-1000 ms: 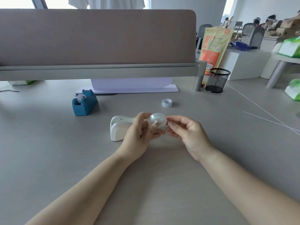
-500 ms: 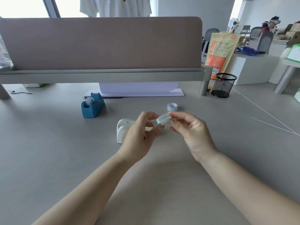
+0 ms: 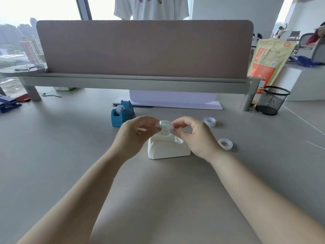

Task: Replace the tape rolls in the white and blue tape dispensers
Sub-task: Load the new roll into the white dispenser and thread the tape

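A clear tape roll is pinched between my left hand and my right hand, just above the open top of the white tape dispenser on the grey desk. The blue tape dispenser stands behind my left hand with a white roll in it. A spare tape roll lies behind my right hand. Another clear ring-shaped roll lies flat to the right of that hand.
A brown partition on a grey shelf spans the back of the desk, with a white stand under it. At the right end are a black mesh pen cup and a yellow-orange bag. A person in a white shirt stands behind.
The view has shifted, so the white dispenser now sits directly below my hands. Both hands have moved together with the roll over the dispenser. A second clear roll has come into view on the right.
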Demonstrator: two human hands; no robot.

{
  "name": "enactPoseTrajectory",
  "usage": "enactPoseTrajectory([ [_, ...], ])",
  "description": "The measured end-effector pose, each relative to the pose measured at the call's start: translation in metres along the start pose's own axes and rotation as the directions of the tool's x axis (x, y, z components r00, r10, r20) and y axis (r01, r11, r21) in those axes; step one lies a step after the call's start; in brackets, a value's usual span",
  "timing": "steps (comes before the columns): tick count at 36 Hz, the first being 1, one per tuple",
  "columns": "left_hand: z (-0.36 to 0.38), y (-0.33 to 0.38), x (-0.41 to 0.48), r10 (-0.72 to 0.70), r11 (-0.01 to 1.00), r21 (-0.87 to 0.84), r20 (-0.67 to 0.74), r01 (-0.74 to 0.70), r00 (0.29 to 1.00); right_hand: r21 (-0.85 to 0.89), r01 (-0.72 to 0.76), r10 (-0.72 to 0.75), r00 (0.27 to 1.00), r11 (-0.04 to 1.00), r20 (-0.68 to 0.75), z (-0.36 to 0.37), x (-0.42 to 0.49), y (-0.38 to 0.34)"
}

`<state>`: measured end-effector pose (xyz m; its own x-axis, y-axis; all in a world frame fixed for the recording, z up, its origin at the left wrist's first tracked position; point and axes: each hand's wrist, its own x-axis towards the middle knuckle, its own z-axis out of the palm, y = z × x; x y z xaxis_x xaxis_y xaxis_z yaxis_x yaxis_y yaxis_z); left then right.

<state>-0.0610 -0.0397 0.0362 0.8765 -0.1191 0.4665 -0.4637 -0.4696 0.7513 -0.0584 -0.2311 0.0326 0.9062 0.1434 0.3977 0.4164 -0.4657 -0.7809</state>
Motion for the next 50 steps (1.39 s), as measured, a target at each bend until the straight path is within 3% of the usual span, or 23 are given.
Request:
enactPoseTrajectory([
  [4, -0.004, -0.012, 0.0, -0.046, 0.994, 0.101, 0.008, 0.045, 0.999, -0.164, 0.042, -0.046, 0.999, 0.986, -0.024, 0.008, 0.001, 0.004],
  [8, -0.002, -0.016, -0.001, -0.003, 0.988, 0.158, 0.02, 0.0, 1.0, -0.232, 0.079, -0.092, 0.995, 0.97, -0.044, 0.01, 0.0, 0.007],
  [26, -0.003, -0.006, 0.0, 0.149, 0.926, 0.324, 0.149, -0.191, 0.977, -0.22, 0.091, -0.12, 0.985, 0.971, -0.122, 0.008, 0.0, 0.008],
  [33, -0.006, -0.007, 0.002, 0.126, 0.911, 0.37, 0.175, -0.183, 0.977, -0.255, 0.097, -0.131, 0.984, 0.962, -0.12, 0.01, 0.0, 0.01],
  [50, -0.008, -0.001, 0.01, -0.003, 0.905, 0.419, 0.182, -0.075, 0.983, -0.233, 0.001, -0.004, 1.0, 0.973, -0.012, 0.003, 0.003, 0.007],
])
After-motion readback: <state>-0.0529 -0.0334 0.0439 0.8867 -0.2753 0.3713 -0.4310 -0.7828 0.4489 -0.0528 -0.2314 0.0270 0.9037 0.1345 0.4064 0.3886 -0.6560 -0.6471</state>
